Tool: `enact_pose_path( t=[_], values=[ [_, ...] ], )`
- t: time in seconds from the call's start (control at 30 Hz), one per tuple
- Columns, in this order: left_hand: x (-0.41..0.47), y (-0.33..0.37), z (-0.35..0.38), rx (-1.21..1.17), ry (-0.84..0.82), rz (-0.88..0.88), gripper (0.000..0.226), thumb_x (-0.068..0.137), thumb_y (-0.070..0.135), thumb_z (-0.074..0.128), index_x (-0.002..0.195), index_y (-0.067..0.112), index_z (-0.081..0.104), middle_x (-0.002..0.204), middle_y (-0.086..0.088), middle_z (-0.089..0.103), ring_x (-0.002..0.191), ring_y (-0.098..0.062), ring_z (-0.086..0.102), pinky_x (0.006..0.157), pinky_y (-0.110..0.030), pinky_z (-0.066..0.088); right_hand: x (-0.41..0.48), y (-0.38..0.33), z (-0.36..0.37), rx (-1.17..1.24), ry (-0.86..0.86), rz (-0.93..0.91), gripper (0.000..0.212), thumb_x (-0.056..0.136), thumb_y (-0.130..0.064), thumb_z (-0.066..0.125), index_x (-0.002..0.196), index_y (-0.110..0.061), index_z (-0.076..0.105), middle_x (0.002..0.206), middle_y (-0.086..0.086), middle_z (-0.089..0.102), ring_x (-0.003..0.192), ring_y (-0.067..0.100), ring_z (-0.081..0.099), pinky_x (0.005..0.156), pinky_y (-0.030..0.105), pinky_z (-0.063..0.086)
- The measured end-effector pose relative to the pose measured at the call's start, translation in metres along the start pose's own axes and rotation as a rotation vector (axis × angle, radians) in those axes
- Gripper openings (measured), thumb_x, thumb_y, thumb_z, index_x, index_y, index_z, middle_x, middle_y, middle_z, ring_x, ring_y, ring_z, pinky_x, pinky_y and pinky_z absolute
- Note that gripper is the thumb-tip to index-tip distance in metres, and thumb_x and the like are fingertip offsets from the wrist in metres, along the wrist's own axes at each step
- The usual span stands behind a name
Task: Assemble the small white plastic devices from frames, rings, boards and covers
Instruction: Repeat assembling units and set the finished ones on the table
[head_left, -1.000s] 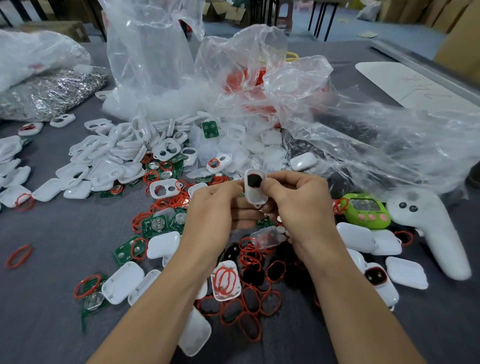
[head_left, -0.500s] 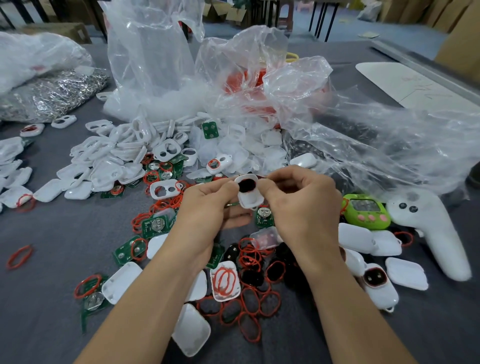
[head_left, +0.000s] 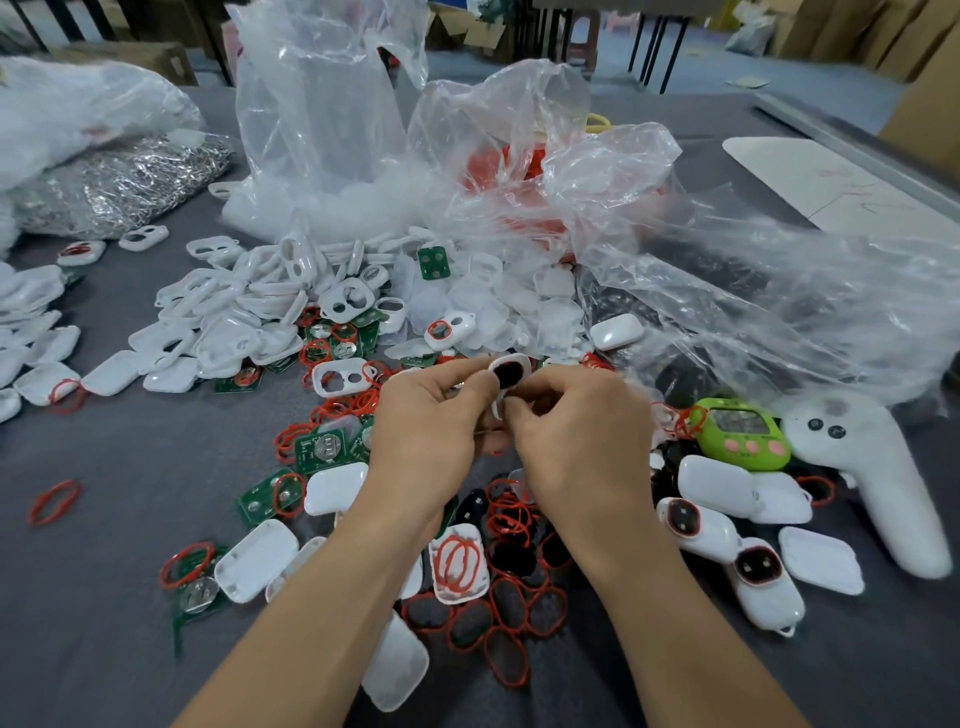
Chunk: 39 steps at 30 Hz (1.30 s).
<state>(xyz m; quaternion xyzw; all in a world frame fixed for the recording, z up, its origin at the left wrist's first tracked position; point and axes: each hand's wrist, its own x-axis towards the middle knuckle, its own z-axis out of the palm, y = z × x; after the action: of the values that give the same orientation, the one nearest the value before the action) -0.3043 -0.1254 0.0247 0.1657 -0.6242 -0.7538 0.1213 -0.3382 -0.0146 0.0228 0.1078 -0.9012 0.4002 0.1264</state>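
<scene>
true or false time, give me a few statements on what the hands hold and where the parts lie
1. The left hand and right hand together pinch one white frame with a dark window. True.
2. The green toy lies left of both hands. False: it lies to their right, beside a white controller.
3. A white cover near the wrists holds red rings. True.
4. Every green board sits inside a bag. False: several, like this board, lie loose on the grey cloth.
</scene>
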Motion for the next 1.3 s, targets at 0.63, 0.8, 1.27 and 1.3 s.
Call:
enact_pose_path(
  t=[0.63,0.8,1.27,1.3],
  values=[
    [0.007,-0.002,-0.009,0.215,0.081,-0.043,0.025,0.098,0.015,0.066,0.084,0.027,0.083,0.073,-0.009,0.077,0.071,-0.038,0.076,0.066,-0.047,0.065,0.005,0.005,-0.019,0.033,-0.152,-0.130,0.009,0.080,-0.021,0.082,0.077,-0.026,0.076,0.064,-0.014,0.069,0.063,0.004,0.065,0.065,0.023,0.052],
    [0.009,-0.006,-0.011,0.312,0.022,-0.024,0.016,0.097,0.017,0.068,0.094,0.024,0.083,0.072,-0.008,0.076,0.059,-0.027,0.069,0.074,-0.056,0.063,0.005,0.002,-0.018,-0.061,-0.218,-0.186,0.003,0.083,-0.024,0.078,0.082,-0.027,0.077,0.072,-0.007,0.072,0.074,0.018,0.067,0.071,0.038,0.055],
    [0.009,-0.005,-0.013,0.184,-0.037,-0.099,0.022,0.098,0.012,0.067,0.086,0.022,0.082,0.077,-0.008,0.078,0.063,-0.016,0.072,0.058,-0.024,0.058,0.007,0.005,-0.019,0.022,-0.181,-0.297,0.013,0.074,-0.013,0.088,0.078,-0.025,0.084,0.080,-0.009,0.075,0.075,0.011,0.069,0.083,0.036,0.055],
    [0.008,-0.005,-0.014,0.175,-0.044,-0.105,0.022,0.098,0.012,0.067,0.086,0.021,0.083,0.078,-0.009,0.078,0.065,-0.018,0.074,0.059,-0.025,0.059,0.008,0.005,-0.020,0.037,-0.169,-0.274,0.018,0.070,-0.012,0.090,0.078,-0.026,0.083,0.079,-0.014,0.072,0.074,0.003,0.065,0.081,0.024,0.052]
  ],
)
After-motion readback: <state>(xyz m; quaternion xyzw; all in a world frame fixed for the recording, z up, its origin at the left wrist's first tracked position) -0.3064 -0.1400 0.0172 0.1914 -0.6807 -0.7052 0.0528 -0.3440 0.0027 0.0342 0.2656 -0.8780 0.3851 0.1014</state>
